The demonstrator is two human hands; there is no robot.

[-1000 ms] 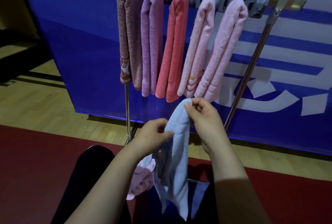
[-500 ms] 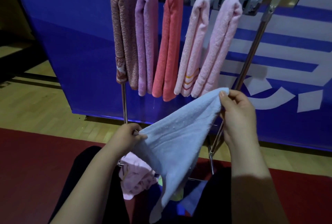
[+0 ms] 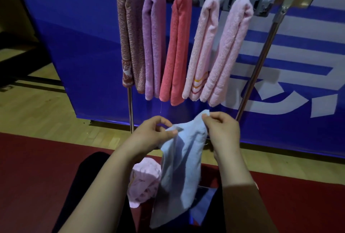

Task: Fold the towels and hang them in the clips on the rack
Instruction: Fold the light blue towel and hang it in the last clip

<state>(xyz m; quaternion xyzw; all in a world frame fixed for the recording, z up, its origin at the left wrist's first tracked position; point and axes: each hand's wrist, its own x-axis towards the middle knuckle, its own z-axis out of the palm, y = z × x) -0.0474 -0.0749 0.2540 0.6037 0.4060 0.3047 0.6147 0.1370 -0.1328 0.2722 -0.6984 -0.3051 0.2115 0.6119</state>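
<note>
Hands pinching a light blue towel (image 3: 182, 167) at lower centre.
Left hand (image 3: 155, 135) and right hand (image 3: 223, 132) each grip one top corner, near together.

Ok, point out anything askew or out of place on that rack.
The two pale pink folded towels hang slanted, lower ends swung left, while the other three hang nearly straight. The rightmost grey clip is empty.

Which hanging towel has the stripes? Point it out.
The pale pink folded towel with orange and red stripes, fourth from the left on the grey clip rack. The stripes cross its lower end; the other four hanging towels show none.
</note>
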